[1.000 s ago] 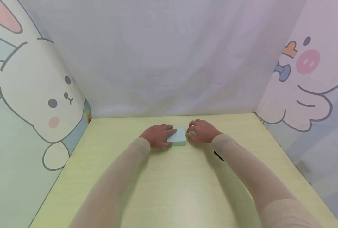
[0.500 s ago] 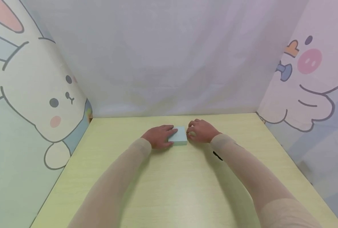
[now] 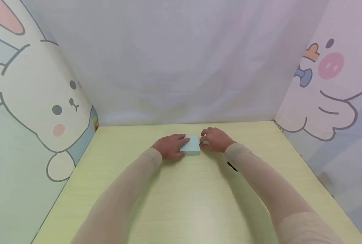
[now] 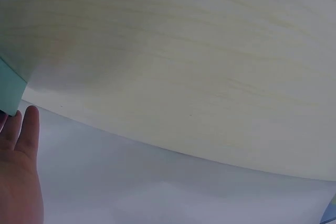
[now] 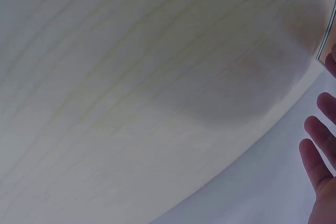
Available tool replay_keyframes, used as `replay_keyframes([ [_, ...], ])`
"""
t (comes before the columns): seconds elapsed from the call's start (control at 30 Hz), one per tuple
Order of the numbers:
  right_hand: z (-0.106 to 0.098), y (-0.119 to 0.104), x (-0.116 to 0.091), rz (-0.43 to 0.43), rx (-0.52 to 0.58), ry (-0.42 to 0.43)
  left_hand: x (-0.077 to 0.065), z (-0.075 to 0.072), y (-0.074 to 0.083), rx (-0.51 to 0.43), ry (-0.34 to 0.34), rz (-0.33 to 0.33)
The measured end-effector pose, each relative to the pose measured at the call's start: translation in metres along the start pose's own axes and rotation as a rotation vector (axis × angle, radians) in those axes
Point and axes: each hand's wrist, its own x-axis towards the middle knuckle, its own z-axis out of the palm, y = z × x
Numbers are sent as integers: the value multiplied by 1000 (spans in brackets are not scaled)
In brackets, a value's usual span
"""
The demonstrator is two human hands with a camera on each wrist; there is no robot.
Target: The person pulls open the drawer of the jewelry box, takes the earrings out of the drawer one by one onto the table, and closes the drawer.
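A flat, light blue box [image 3: 190,145] lies near the back of the table. My left hand [image 3: 170,146] grips its left part, with the thumb along the front side and a finger across the top. In the left wrist view, part of the box [image 4: 10,88] shows at the left edge, above the fingers of that hand [image 4: 18,166]. Bent fingers of my right hand [image 3: 216,140] meet the box's right end; I cannot tell if they pinch it. The right wrist view shows this hand [image 5: 323,145] with several spread fingers, one at the box's end face [image 5: 328,40].
The pale wooden table [image 3: 181,196] runs back to a light curtain [image 3: 181,67]. Side curtains carry a cartoon rabbit [image 3: 56,88] on the left and a cartoon animal [image 3: 330,84] on the right. A small black strip [image 3: 232,166] shows under the right sleeve.
Both hands stay almost where they were on the box. The right fingers have drawn slightly closer to its right end; the view has shifted a little.
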Motion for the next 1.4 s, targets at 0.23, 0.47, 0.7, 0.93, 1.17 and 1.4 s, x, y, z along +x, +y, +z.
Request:
replay_keyframes([
  [0.23,-1,-3,-2,7,11,2,-3,6,-2,-16,9,-2],
  [0.47,3,-4,-4,-5,5,53,-2,7,-4,-16,20,6],
  [0.7,2,-4,-4,-29,-21,93,0,10,-5,-32,31,5],
  [0.93,1,-3,-5,-15,-41,65,1,12,-5,-32,32,1],
  [1.17,-4,-3,-8,5,-42,30,0,9,-3,-50,25,-1],
  [1.4,4,6,-8,-12,-61,50,-1,6,-3,-53,12,-9],
])
